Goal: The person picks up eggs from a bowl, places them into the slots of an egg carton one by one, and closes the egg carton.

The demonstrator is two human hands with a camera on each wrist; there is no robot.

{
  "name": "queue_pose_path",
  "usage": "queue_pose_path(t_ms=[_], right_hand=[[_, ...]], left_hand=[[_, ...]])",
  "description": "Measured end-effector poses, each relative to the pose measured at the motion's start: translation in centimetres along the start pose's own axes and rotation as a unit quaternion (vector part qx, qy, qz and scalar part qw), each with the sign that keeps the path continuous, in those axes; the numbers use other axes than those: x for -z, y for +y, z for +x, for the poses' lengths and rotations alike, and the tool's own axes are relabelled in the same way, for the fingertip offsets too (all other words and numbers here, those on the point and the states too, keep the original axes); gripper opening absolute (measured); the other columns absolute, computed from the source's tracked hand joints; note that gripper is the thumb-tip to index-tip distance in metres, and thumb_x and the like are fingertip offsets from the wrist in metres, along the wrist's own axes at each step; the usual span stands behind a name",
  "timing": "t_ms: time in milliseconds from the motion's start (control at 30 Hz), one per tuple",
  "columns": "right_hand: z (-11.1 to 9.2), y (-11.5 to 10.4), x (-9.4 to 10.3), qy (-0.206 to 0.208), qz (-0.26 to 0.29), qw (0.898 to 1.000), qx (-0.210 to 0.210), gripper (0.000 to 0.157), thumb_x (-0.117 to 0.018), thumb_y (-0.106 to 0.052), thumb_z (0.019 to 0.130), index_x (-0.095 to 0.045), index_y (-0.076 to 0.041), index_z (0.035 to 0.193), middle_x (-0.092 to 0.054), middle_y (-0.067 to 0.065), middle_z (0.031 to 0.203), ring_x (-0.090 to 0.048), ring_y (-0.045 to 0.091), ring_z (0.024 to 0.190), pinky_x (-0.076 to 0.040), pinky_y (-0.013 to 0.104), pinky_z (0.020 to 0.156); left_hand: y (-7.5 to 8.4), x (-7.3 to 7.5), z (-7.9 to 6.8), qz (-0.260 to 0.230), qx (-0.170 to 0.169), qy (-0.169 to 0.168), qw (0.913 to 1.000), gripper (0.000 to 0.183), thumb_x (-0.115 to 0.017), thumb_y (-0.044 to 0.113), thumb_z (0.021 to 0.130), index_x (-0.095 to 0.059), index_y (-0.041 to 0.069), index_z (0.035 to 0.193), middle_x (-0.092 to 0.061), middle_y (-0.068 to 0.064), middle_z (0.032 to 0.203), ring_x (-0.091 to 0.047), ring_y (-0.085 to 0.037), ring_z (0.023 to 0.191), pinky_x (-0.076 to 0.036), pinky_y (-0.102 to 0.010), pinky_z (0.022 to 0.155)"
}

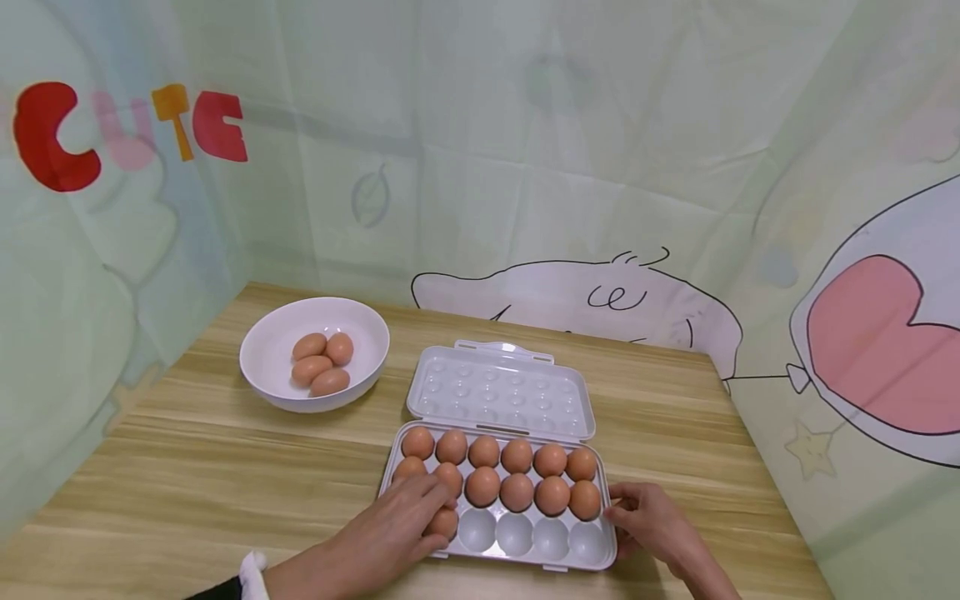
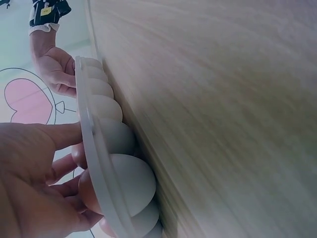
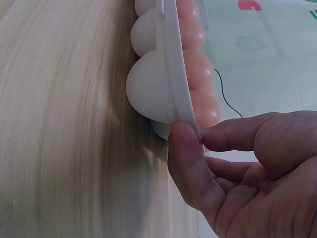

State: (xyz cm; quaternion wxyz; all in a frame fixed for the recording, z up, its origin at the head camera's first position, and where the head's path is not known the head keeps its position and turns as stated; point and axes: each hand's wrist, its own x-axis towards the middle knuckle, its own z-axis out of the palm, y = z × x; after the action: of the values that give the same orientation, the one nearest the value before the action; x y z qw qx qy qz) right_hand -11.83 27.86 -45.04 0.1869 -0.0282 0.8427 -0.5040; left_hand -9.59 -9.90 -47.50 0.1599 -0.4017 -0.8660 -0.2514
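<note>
A white plastic egg carton (image 1: 495,552) lies on the table with its lid (image 1: 498,396) folded back. Brown eggs (image 1: 517,456) fill its two far rows. My left hand (image 1: 386,533) is over the near left corner, fingers and thumb around a brown egg (image 1: 444,523) seated in the near row; the corner cup is hidden beneath the hand. Bare white cups (image 1: 514,534) show to the right of that egg. With thumb and fingers, my right hand (image 1: 654,525) pinches the carton's right edge, and the right wrist view shows this rim (image 3: 179,74) between them.
A white bowl (image 1: 258,367) with several brown eggs (image 1: 311,369) stands at the back left of the wooden table (image 1: 202,467). Printed cloth walls (image 1: 480,192) rise along the table's back and sides.
</note>
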Motion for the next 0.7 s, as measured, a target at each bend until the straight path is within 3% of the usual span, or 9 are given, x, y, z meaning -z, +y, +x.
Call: queue_pose_path(t_ms=[167, 367, 567, 700], right_hand=[[0.0, 0.1, 0.1, -0.002, 0.001, 1.0, 0.003, 0.032, -0.064, 0.004, 0.094, -0.058, 0.021, 0.12, -0.064, 0.006, 0.079, -0.067, 0.02, 0.067, -0.06, 0.038, 0.057], [0.0, 0.0, 0.0, 0.001, -0.003, 1.0, 0.002, 0.033, -0.064, 0.004, 0.094, -0.058, 0.021, 0.121, -0.064, 0.006, 0.079, -0.067, 0.021, 0.068, -0.06, 0.038, 0.057], [-0.1, -0.1, 0.0, 0.003, -0.002, 1.0, -0.002, 0.034, -0.063, 0.004, 0.093, -0.057, 0.021, 0.122, -0.063, 0.006, 0.079, -0.067, 0.021, 0.068, -0.06, 0.039, 0.056], [0.0, -0.1, 0.0, 0.004, -0.006, 1.0, -0.008, 0.033, -0.063, 0.004, 0.094, -0.058, 0.02, 0.122, -0.063, 0.007, 0.08, -0.067, 0.021, 0.068, -0.06, 0.039, 0.057]], left_hand=[[0.0, 0.2, 0.1, 0.003, -0.004, 0.011, 0.9999, 0.038, -0.084, 0.022, 0.081, -0.057, 0.019, 0.107, -0.052, 0.007, 0.103, -0.053, -0.014, 0.099, -0.047, -0.035, 0.084], [-0.1, 0.0, 0.4, 0.046, -0.022, 0.045, 0.9977, 0.042, -0.089, 0.023, 0.072, -0.058, 0.021, 0.1, -0.049, 0.01, 0.094, -0.052, -0.011, 0.089, -0.046, -0.039, 0.082], [0.4, 1.2, 1.0, 0.059, 0.024, 0.075, 0.9952, 0.028, -0.083, 0.025, 0.078, -0.061, 0.02, 0.095, -0.053, 0.01, 0.092, -0.052, -0.009, 0.088, -0.046, -0.035, 0.079], [-0.4, 2.7, 1.7, 0.063, 0.035, 0.066, 0.9952, 0.029, -0.082, 0.029, 0.085, -0.07, 0.014, 0.107, -0.061, 0.004, 0.106, -0.058, -0.016, 0.102, -0.047, -0.04, 0.088]])
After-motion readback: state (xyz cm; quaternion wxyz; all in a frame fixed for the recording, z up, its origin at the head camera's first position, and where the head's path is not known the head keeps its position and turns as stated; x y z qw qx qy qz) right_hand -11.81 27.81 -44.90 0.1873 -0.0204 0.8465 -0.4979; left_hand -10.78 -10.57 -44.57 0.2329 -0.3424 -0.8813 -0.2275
